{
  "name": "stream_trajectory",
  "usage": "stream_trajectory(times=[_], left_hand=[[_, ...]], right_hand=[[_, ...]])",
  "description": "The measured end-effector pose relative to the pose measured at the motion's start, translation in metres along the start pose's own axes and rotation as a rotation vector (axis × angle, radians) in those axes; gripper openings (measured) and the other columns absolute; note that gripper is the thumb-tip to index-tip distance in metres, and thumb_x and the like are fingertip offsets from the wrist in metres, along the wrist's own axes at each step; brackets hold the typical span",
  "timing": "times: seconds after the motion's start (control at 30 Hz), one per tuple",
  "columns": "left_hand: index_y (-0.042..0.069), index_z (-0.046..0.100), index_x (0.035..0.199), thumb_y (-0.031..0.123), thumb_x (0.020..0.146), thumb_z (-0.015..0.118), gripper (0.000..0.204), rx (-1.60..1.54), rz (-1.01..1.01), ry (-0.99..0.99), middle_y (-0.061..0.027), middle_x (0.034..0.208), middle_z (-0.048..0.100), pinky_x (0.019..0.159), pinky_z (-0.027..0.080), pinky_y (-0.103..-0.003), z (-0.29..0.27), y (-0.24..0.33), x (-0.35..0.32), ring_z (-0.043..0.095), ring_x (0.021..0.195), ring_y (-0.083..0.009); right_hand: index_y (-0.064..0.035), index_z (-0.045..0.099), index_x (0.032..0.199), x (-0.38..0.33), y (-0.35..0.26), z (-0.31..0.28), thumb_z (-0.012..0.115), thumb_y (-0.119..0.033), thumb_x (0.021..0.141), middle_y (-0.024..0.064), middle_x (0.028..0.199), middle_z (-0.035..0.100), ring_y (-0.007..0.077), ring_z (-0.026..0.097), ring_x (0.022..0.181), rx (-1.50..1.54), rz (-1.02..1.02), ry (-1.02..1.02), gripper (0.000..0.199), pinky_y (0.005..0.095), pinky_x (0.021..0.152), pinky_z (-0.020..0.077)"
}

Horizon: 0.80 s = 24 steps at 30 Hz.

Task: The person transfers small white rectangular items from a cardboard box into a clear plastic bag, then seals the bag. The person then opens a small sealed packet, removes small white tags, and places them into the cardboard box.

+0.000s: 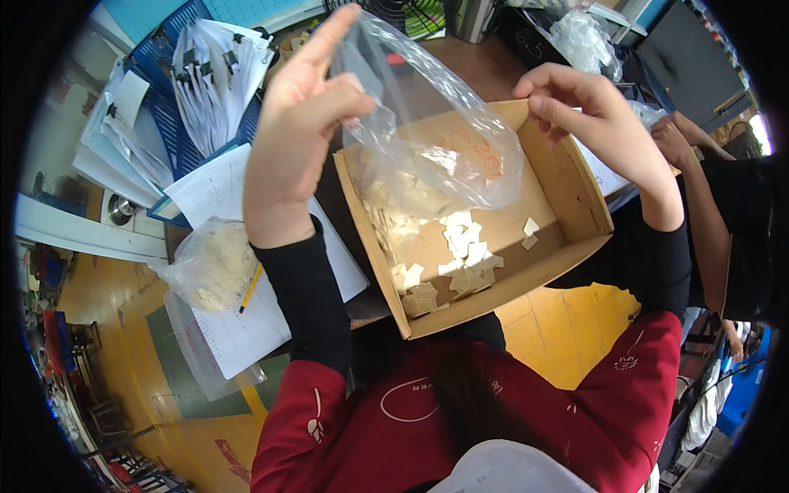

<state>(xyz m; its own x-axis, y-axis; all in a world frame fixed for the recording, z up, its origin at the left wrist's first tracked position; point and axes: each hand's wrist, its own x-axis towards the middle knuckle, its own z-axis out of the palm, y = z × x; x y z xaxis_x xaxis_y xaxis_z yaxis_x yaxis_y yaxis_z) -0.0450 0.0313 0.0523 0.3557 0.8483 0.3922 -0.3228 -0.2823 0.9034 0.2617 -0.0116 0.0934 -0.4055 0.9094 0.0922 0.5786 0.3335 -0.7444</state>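
Note:
My left hand [300, 123] holds a clear plastic bag [485, 177] by its upper left part, with the index finger stretched upward and the thumb against the film. The bag hangs over and partly inside an open cardboard box [588, 201], and red marks show through the film. Small cream-coloured flat pieces [472, 263] lie in the box, mostly toward its left and near side, and some are seen through the bag. Above the box's far right corner is my right hand [583, 103], its fingers loosely curled with a small gap at the thumb; nothing shows in them.
Left of the box are papers [238, 329], a yellow pencil [251, 289] and a tied bag of cream pieces [220, 267]. A blue file rack [160, 107] with clipped papers stands behind them. A metal container [472, 20] is at the back. Another person's arms [699, 189] are at right.

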Motion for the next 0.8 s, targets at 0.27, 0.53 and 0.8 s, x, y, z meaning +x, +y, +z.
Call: stream_trajectory(times=[0.27, 0.53, 0.8], left_hand=[[-0.006, 0.033, 0.151, 0.001, 0.079, 0.056, 0.076, -0.019, 0.008, 0.074, -0.0050, 0.118, 0.058, 0.063, 0.034, -0.016, 0.000, -0.002, 0.005, 0.042, 0.069, -0.0024], [-0.007, 0.032, 0.151, 0.001, 0.080, 0.054, 0.075, 0.012, -0.021, 0.039, -0.0010, 0.093, 0.056, 0.064, 0.033, -0.017, -0.010, 0.000, 0.006, 0.041, 0.069, -0.0039], [-0.010, 0.031, 0.150, -0.002, 0.080, 0.052, 0.073, 0.014, 0.050, 0.007, -0.0110, 0.141, 0.042, 0.062, 0.033, -0.016, -0.018, -0.008, 0.004, 0.037, 0.068, -0.0037]], right_hand=[[-0.0034, 0.049, 0.137, -0.015, 0.139, 0.108, 0.060, -0.048, 0.095, 0.0238, 0.130, 0.050, 0.0395, 0.052, 0.122, -0.728, 0.214, -0.285, 0.062, 0.0431, 0.105, 0.0418], [-0.0081, 0.061, 0.126, -0.031, 0.091, 0.126, 0.064, -0.041, 0.094, 0.0177, 0.128, 0.056, 0.0351, 0.052, 0.124, -0.188, -0.075, -0.695, 0.046, 0.0427, 0.104, 0.0420], [0.0074, 0.051, 0.125, -0.053, 0.098, 0.084, 0.060, -0.053, 0.094, 0.0288, 0.117, 0.064, 0.0379, 0.065, 0.107, -0.669, 0.541, -0.659, 0.068, 0.0441, 0.092, 0.0513]])
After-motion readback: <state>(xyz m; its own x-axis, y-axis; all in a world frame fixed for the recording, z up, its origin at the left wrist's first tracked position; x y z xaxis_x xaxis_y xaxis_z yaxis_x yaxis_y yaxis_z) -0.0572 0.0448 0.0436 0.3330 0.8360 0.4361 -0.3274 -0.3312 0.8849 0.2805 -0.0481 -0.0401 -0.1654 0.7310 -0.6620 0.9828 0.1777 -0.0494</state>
